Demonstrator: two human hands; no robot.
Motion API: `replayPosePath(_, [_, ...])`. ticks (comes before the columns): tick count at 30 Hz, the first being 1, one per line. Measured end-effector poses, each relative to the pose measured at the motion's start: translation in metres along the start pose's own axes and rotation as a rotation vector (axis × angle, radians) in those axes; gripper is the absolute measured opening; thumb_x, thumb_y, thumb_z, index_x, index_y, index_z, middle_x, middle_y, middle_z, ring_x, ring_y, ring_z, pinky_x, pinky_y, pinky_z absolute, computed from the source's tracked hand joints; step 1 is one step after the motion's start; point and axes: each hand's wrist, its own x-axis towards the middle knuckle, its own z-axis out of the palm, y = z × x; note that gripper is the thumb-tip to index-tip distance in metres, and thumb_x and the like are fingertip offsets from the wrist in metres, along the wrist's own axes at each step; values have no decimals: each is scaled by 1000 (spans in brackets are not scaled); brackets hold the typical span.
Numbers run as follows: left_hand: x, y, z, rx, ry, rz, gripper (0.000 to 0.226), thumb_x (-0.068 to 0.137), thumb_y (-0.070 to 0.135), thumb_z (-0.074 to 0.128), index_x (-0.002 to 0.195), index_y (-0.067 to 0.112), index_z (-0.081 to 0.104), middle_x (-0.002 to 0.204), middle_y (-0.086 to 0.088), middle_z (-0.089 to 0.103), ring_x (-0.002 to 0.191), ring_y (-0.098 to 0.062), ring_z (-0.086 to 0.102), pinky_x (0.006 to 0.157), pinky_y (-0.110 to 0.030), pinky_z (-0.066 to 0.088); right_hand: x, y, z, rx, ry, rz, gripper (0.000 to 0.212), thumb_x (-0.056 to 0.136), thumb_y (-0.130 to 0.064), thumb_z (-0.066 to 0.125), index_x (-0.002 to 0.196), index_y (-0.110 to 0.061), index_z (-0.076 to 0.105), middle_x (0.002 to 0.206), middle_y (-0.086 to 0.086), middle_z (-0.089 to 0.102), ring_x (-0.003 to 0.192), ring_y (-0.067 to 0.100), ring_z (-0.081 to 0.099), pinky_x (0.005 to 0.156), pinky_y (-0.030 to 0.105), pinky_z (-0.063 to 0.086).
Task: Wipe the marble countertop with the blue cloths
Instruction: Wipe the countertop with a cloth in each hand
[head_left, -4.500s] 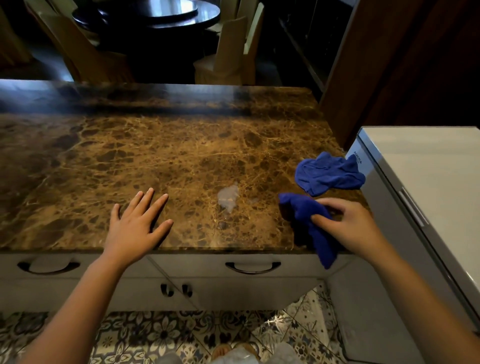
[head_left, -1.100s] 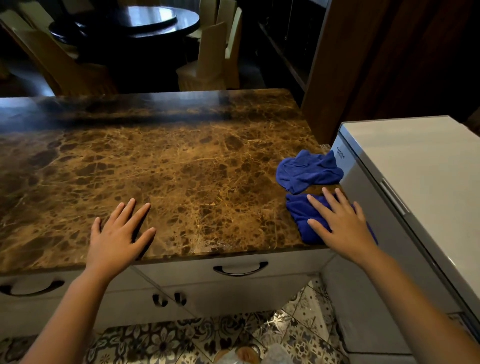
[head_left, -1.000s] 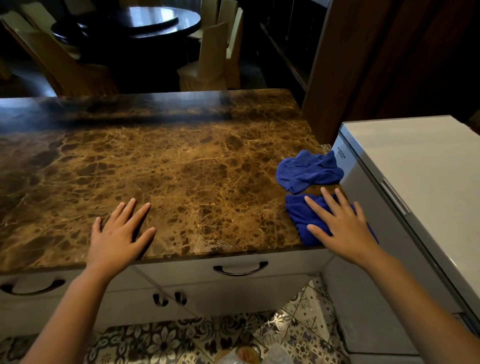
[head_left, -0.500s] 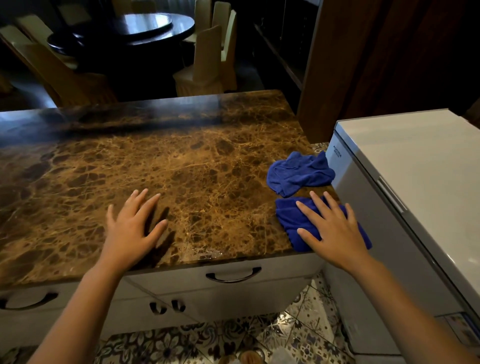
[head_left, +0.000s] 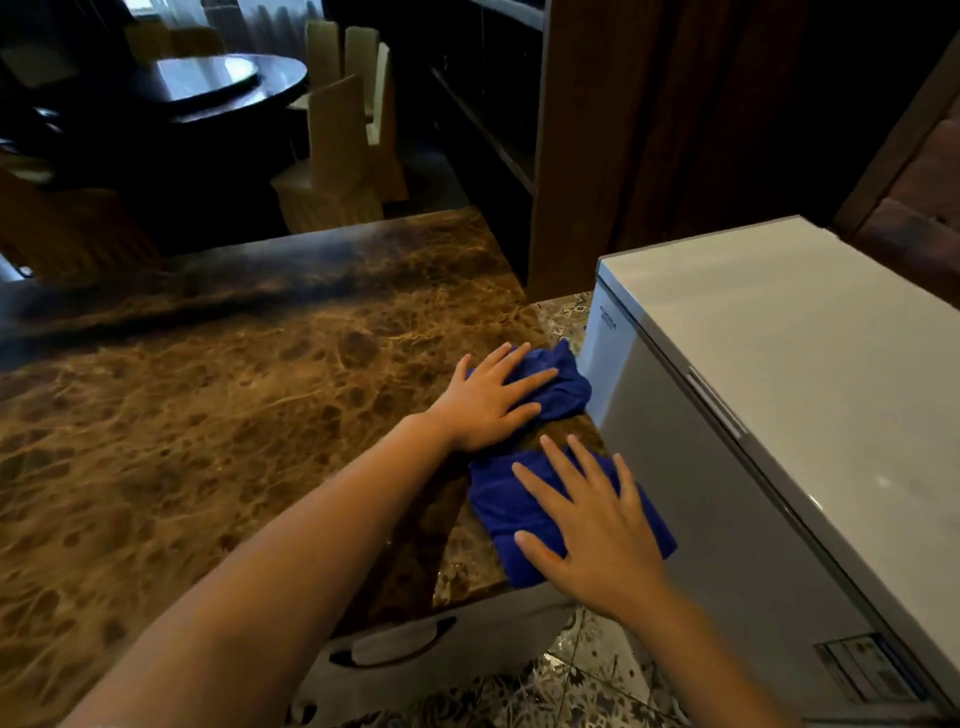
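Observation:
Two blue cloths lie at the right end of the brown marble countertop (head_left: 234, 415). My left hand (head_left: 485, 400) rests flat with fingers spread on the crumpled far cloth (head_left: 563, 395), next to the counter's right edge. Flat on the folded near cloth (head_left: 498, 509) lies my right hand (head_left: 592, 535), fingers apart; that cloth sits at the front right corner and overhangs the edge a little. Neither hand grips its cloth; both press on top.
A white chest freezer (head_left: 779, 389) stands tight against the counter's right side. White drawers with dark handles (head_left: 389, 649) sit below the counter's front edge. Beyond the counter are a dark round table (head_left: 208, 88) and pale chairs (head_left: 332, 156). Patterned floor tiles lie below.
My left hand has crossed from the counter's left middle to the right and now lies on the far cloth. My right hand stays on the near cloth. The view has swung right.

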Motion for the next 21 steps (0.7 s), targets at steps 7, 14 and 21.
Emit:
replayPosePath(7, [11,-5,16,20,106,34,49,94,48,33,141,41,20,155,-3,17,141,-23,8,111,-51,9,1,1,-3,12,24,0,61,84,-64,30,139,-38,24,153,1,17,140,23,4,107,51,-6])
replayPosePath(14, [1,2,12,77,278,15,41,93,35,43,133,27,41,135,-8,43,124,-27,34,95,-48,32,0,2,-6,27,-27,-7,64,84,-68,18,141,-39,16,155,0,5,139,19,-10,107,48,-14])
replayPosePath(21, [-74,-28,-7,-49,517,-117,35,92,30,46,127,24,49,127,-6,52,118,-24,41,95,-46,31,14,-26,-22,24,-66,-130,70,80,-64,-1,142,-35,10,155,-4,-7,137,13,-18,104,51,-14])
